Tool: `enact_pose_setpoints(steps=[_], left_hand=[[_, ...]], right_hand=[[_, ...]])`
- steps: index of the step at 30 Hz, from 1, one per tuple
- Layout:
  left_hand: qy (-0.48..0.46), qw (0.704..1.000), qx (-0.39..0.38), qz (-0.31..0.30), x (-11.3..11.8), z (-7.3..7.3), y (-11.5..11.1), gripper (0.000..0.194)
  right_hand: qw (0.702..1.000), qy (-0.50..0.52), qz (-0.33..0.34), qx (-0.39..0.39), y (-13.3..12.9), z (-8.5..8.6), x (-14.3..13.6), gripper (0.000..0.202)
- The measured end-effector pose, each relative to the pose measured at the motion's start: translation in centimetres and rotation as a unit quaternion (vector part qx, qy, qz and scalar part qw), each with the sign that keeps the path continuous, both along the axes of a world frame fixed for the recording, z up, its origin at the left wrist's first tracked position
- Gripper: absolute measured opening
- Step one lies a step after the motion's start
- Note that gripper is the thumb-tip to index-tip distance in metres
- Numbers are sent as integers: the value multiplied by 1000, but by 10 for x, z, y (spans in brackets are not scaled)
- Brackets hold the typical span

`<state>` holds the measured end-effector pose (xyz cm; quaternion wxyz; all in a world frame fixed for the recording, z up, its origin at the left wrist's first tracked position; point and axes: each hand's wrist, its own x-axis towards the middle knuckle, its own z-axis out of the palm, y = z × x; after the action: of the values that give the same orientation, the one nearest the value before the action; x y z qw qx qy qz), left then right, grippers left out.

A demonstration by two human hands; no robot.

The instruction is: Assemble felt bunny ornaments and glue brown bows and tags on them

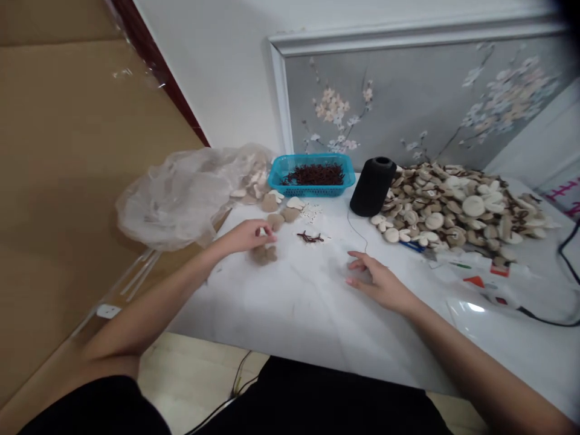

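The left hand (247, 235) reaches out over the white table (294, 302), fingers curled loosely above a small cluster of brown heart-shaped wooden pieces (265, 254). Whether it actually pinches one is unclear, since the fingertips hide the contact. The right hand (378, 281) rests palm down on the bare tabletop, fingers slightly spread and relaxed, holding nothing; a thin dark thread (356, 232) runs across the table just beyond it.

That thread leads up to a black spool of thread (372, 186) standing upright near the table's far edge, close enough for either hand to draw from. To the spool's right lies a large heap of pale round and heart-shaped wooden slices (457, 205), seemingly stock kept to one side. Behind the left hand, a few more wooden hearts (281, 211) trail out from a crumpled clear plastic bag (181, 193). A turquoise basket (276, 175) holds dark reddish-brown bits, and a few of the same strands (310, 237) lie loose between the hands, within easy reach.
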<state>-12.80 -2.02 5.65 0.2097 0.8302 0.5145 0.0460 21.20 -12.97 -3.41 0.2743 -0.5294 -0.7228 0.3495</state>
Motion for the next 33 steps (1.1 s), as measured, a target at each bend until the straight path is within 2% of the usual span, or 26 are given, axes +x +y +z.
enact_pose_setpoints(steps=[2, 3, 5, 7, 9, 11, 12, 13, 15, 16, 18, 20, 22, 25, 27, 29, 33], left_hand=[[28, 993, 101, 48, -2, -12, 14, 43], [47, 989, 129, 50, 0, -17, 21, 44], [79, 986, 142, 34, 6, -21, 33, 40], [91, 986, 140, 22, 14, -20, 38, 28], [81, 984, 155, 30, 24, -16, 31, 24], [41, 983, 180, 0, 38, -14, 11, 28], [-8, 979, 198, -50, 47, -14, -2, 31], [-61, 968, 209, -128, 57, -16, -17, 33], [-119, 919, 202, -318, 77, -21, -45, 33], [-127, 895, 192, -382, 85, -25, -56, 29], [-131, 871, 187, -435, 95, -33, -68, 20], [-124, 874, 198, -425, 97, -40, -69, 18], [-107, 884, 215, -402, 92, -46, -63, 24], [-67, 901, 235, -359, 85, -50, -56, 30], [-46, 909, 247, -333, 83, -50, -58, 31], [-44, 912, 261, -313, 83, -47, -65, 31], [-75, 915, 253, -305, 79, -45, -83, 18]], right_hand=[[1000, -14, 7, 13, -2, -1, -2, 55], [1000, -18, 9, 16, -3, -1, -3, 55], [1000, -23, 10, 14, -5, 1, -4, 55], [1000, -17, 4, 10, -5, 6, -4, 55], [1000, 7, -10, 12, -4, 11, -4, 54], [998, 52, -17, 28, -3, 18, -2, 54], [996, 79, -11, 42, -2, 21, -1, 55], [993, 102, 5, 57, -2, 24, -1, 57], [987, 126, 61, 82, -2, 25, -1, 68], [984, 124, 96, 87, -3, 24, -2, 76], [979, 104, 154, 85, -6, 19, -7, 93], [974, 89, 188, 89, -8, 11, -14, 103], [968, 68, 212, 114, -9, 4, -22, 100], [962, -7, 213, 173, -10, 0, -30, 72], [960, -67, 175, 206, -10, 1, -32, 44], [958, -113, 140, 222, -11, 1, -32, 25], [950, -150, 136, 239, -14, 1, -32, 28]])
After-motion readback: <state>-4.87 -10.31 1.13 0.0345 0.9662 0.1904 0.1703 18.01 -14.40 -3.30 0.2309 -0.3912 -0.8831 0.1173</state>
